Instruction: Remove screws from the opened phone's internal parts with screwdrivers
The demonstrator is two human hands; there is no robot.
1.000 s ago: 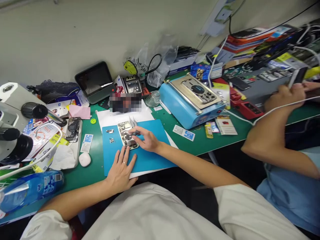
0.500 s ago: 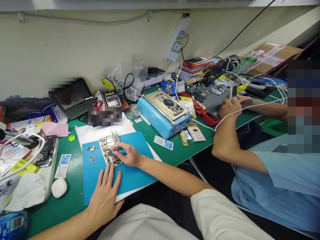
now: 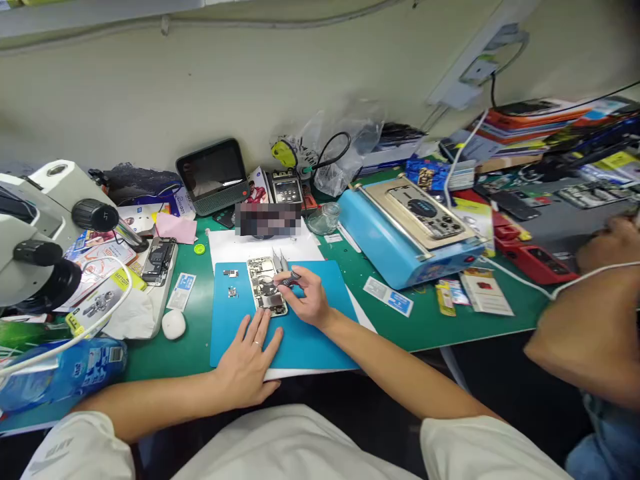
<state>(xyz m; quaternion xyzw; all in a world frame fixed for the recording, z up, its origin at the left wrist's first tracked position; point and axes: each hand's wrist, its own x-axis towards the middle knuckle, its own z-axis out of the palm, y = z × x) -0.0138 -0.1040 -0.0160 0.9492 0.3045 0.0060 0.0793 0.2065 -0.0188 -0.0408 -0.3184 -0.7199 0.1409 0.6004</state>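
An opened phone (image 3: 267,285) with its insides showing lies on a blue mat (image 3: 305,333) in front of me. My right hand (image 3: 306,297) is pinched on a small dark tool (image 3: 289,280) whose tip rests on the phone. Flat on the mat just below the phone lies my left hand (image 3: 249,363), fingers stretched out, a ring on one finger. A pair of tweezers (image 3: 279,259) lies at the phone's upper right. Two small loose parts (image 3: 231,282) sit on the mat to the left of the phone.
A microscope (image 3: 35,233) stands at the left, a blue heating plate (image 3: 407,230) with a phone back on it at the right. Another person's arm (image 3: 590,327) works at the far right. A second opened phone (image 3: 159,259), a white earbud case (image 3: 173,324) and a blue bottle (image 3: 60,373) lie left.
The view has swung left and back; the other person is now mostly out of frame. My hands stay at the phone, the right hand's tool still on it.
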